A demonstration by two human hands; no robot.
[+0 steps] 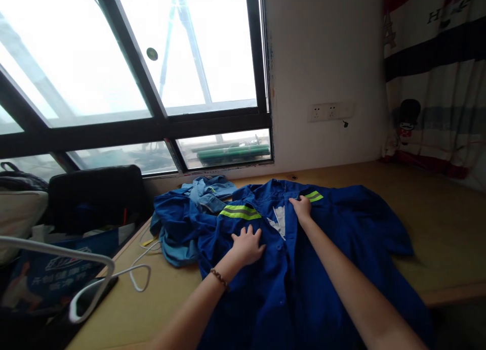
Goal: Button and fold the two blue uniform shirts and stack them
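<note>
A dark blue work jacket (261, 284) with yellow-green and grey reflective strips lies spread front up on the board. My left hand (247, 245) rests on the jacket's chest below one strip, its fingers spread. At the front opening near the collar, my right hand (301, 208) pinches the edge of the front panel. A pale lining or label shows between the two front panels. Beyond the jacket's left sleeve lies a crumpled lighter blue garment (208, 194), partly under dark blue cloth.
The wooden board (436, 238) reaches the wall and window. A white cable (142, 274) lies at left, near a white metal bar (56, 246). Bags and a black case (96, 195) stand to the left. A patterned curtain (436, 97) hangs at right, beyond wall sockets (324, 112).
</note>
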